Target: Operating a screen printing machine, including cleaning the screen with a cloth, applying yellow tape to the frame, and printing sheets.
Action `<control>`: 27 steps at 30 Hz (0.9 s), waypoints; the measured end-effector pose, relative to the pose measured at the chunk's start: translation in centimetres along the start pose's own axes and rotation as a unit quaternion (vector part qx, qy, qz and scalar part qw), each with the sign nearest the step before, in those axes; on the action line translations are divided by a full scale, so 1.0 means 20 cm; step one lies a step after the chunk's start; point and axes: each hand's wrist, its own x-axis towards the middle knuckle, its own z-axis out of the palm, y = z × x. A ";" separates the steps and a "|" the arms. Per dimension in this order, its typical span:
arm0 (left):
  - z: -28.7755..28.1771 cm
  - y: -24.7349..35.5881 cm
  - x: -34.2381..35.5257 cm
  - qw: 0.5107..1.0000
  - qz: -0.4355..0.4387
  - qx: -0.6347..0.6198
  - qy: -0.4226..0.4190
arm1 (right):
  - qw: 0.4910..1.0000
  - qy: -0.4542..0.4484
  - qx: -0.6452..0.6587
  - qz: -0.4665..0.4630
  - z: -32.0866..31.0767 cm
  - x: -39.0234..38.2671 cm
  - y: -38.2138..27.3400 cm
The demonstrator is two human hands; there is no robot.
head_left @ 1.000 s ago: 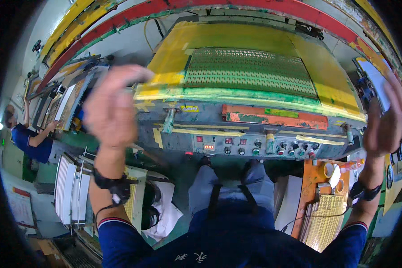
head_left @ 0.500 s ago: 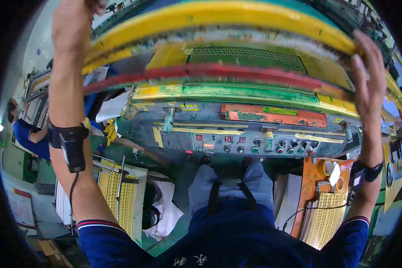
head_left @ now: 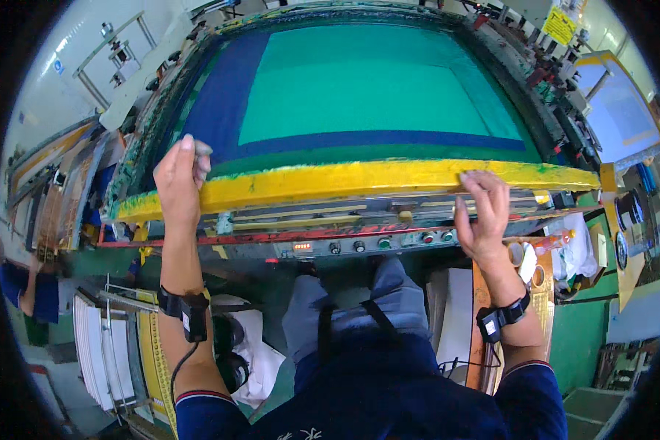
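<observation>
A large screen-printing frame [head_left: 389, 174] with a thick yellow front bar lies across the machine ahead of me. Its green mesh [head_left: 359, 88] is bordered by dark blue strips. My left hand [head_left: 179, 176] is at the left part of the bar, its fingers curled inward; whether anything is between them is hidden. At the right part of the bar is my right hand [head_left: 488, 209], the bent fingertips touching its yellow surface and the thumb apart below. The printing bed under the frame is hidden.
Below the bar runs a control panel [head_left: 359, 246] with knobs. Yellow patterned sheets [head_left: 154, 352] stand at lower left, and an orange table [head_left: 484, 293] with tape rolls at lower right. At the far left, another person's arm [head_left: 31, 290] shows. A framed screen [head_left: 616, 110] leans at right.
The frame has come down and now covers the bed and yellow sheet seen before. Both hands have moved lower and closer together, and the green mesh has come into view.
</observation>
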 end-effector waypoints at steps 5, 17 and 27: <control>0.00 -0.04 -0.03 0.999 -0.028 -0.024 0.020 | 0.999 -0.014 0.012 0.026 0.02 -0.04 -0.02; -0.02 -0.06 -0.03 1.000 -0.006 -0.027 -0.003 | 0.999 0.001 0.033 0.035 0.04 -0.05 -0.03; -0.01 -0.04 -0.03 0.999 -0.020 -0.030 -0.003 | 0.999 0.011 0.008 0.037 0.05 -0.06 -0.03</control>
